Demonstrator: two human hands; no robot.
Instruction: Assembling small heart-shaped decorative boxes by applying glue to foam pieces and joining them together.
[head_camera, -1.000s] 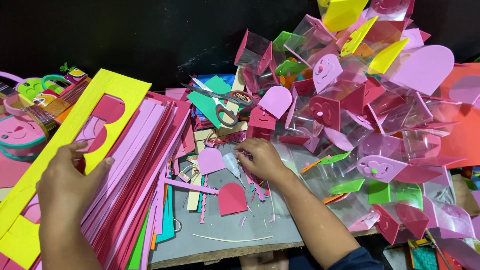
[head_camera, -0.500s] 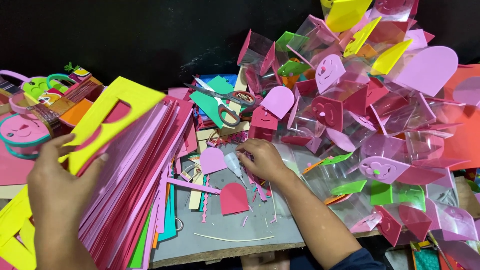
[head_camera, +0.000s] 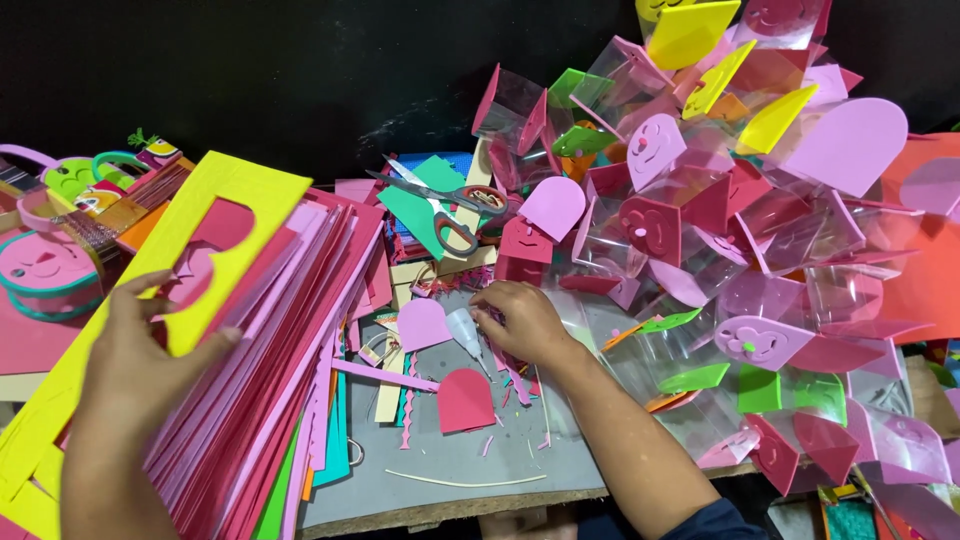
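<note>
Yellow foam sheet (head_camera: 210, 240): long strip, cut-out window showing pink beneath; lies tilted atop thick stack of pink and red sheets (head_camera: 270, 370), left side of table.
Clear plastic piece (head_camera: 463, 330): small, translucent, flat on grey board beside lilac arch shape (head_camera: 422, 325).

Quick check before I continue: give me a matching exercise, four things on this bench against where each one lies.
Things:
1. scissors
2. yellow foam sheet
3. red arch-shaped cutout
4. clear plastic boxes

Places:
A. piled to the right of the right hand
B. on top of the sheet stack, under the left hand
C. on a green sheet near the dark wall
D. flat on the grey board, nearer the camera than the right hand

Pairs: 1-C, 2-B, 3-D, 4-A
</note>
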